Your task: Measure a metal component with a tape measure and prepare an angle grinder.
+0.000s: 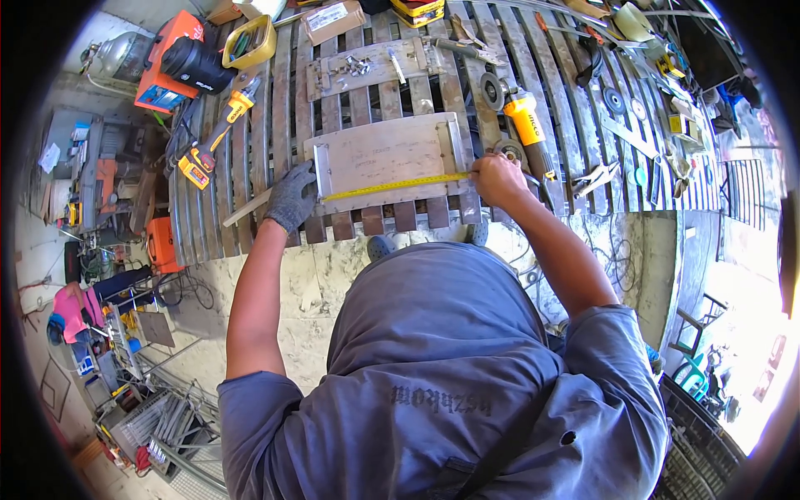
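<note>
A flat brown-grey rectangular panel (383, 150) with faint handwritten marks lies on the slatted bench in front of me. A pale metal strip (323, 170) stands along its left end, another strip (456, 145) along its right. The yellow blade of a tape measure (396, 186) stretches across the panel's near side. My left hand (292, 198), in a dark grey glove, is closed at the panel's left edge, close to the blade's left end. Bare, my right hand (498, 178) is closed around the tape measure's right end; its case is hidden in my fingers.
Beyond my right hand lies a yellow angle grinder (525, 125); a yellow cordless tool (218, 137) rests at left. A smaller plate (367, 67) with loose metal bits lies behind the panel. Pliers-like clamps (471, 43), cutting discs (614, 101) and boxes (333, 20) surround the work.
</note>
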Available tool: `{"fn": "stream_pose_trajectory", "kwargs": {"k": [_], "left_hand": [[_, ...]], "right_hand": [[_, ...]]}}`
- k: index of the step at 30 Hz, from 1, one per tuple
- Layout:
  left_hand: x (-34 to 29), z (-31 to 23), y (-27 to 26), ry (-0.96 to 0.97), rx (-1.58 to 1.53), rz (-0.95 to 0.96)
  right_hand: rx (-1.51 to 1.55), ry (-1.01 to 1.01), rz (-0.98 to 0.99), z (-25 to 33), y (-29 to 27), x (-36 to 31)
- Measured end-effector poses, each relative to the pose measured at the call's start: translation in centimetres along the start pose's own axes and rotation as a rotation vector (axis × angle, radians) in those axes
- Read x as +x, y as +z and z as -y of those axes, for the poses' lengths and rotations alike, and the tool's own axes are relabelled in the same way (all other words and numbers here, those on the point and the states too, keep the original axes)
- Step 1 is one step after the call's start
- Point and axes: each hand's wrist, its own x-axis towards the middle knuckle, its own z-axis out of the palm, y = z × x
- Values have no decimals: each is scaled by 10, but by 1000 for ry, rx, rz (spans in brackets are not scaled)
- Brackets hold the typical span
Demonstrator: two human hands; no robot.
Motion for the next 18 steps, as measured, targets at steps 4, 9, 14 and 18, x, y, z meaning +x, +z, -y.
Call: {"fn": "stream_pose_trajectory", "kwargs": {"k": [4,9,14,18], "left_hand": [[0,-1,1,-22,-19,23],[4,-5,-3,4,-13,-3],[5,-8,-8,-40,-29,36],[3,-7,-6,58,31,-106]], "right_hand": [[3,16,31,1,-1,-1],[5,13,16,3,-4,-1],[-24,29,27,6,-5,-3],[-45,33,8,7,-6,-5]]}}
